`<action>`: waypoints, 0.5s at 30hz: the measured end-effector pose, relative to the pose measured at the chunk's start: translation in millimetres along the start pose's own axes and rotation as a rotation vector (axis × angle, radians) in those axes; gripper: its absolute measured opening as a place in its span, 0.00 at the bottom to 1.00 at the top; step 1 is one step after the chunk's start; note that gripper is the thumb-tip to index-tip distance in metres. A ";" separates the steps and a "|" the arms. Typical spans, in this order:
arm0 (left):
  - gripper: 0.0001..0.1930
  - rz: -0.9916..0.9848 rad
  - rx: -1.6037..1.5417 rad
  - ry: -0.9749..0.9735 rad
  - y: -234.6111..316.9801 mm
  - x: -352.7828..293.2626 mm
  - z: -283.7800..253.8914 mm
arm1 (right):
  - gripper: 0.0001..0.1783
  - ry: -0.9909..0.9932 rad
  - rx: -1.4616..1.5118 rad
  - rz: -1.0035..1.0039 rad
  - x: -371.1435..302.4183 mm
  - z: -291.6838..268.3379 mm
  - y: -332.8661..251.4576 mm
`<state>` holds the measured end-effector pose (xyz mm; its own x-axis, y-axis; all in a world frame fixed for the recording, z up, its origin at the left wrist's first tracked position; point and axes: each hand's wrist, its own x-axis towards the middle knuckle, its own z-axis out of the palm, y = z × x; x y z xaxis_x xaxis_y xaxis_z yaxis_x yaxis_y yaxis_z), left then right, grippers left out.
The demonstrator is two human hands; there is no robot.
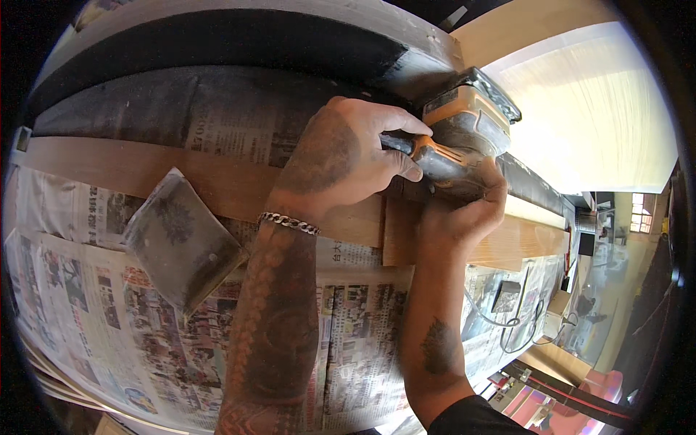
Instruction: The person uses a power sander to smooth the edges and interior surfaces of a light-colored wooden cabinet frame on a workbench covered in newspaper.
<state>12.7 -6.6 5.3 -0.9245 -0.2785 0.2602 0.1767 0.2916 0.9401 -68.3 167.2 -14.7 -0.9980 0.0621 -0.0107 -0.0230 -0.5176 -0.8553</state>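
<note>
A dusty orange and dark grey power tool, apparently a hand sander (446, 156), lies between my hands at the upper right of the middle. My left hand (333, 148) is closed on its narrow dark end, with index finger and thumb along it. My right hand (464, 210) grips the body from below, its fingers partly hidden. The tool's boxy far end sits close to a black-painted wooden piece (409, 69); whether they touch, I cannot tell. Beneath my hands runs a long wooden strip (109, 167), with a shorter light board (453, 243) by my right wrist.
A grey, square dusty sheet or pad (177, 243) leans across the strip at left. Newspaper (362, 341) covers the surface. At right lie a grey block (506, 297) and a looped cable (518, 330). A bright pale panel (587, 109) stands at the upper right.
</note>
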 end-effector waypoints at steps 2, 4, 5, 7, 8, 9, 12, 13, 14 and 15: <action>0.24 0.022 0.018 -0.013 1.4 -1.4 -3.3 | 0.12 -0.002 -0.018 -0.019 1.2 -3.1 -0.9; 0.25 0.045 0.037 -0.030 1.9 -3.7 -7.0 | 0.11 -0.067 -0.204 -0.093 -7.2 -3.1 0.0; 0.25 0.029 0.017 -0.026 1.9 -5.2 -8.3 | 0.10 -0.134 -0.390 -0.164 -12.3 -0.9 0.6; 0.25 0.014 0.000 -0.027 3.0 -6.3 -9.2 | 0.10 -0.119 -0.317 -0.137 -17.4 9.1 1.4; 0.25 -0.007 -0.034 -0.028 3.8 -6.4 -9.6 | 0.10 -0.111 -0.245 -0.108 -17.9 11.9 1.6; 0.25 -0.028 -0.069 -0.029 4.5 -5.8 -9.3 | 0.10 -0.105 -0.242 -0.110 -16.1 8.7 2.7; 0.25 0.018 -0.093 -0.036 2.4 1.4 1.4 | 0.11 -0.134 -0.405 -0.268 -1.9 -9.0 3.4; 0.25 0.015 -0.083 -0.039 1.6 1.7 1.9 | 0.11 -0.106 -0.245 -0.165 1.1 -10.1 2.9; 0.25 0.025 -0.091 -0.025 0.8 1.9 2.3 | 0.11 -0.078 -0.085 -0.062 1.7 -10.4 3.9; 0.25 0.035 -0.098 -0.010 0.8 1.6 1.5 | 0.11 -0.075 -0.075 -0.056 0.2 -10.3 6.0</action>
<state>10.8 -5.4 6.1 -0.9205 -0.2602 0.2917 0.2409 0.2101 0.9475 -68.0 172.9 -25.2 -0.9969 0.0236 0.0745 -0.0771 -0.4496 -0.8899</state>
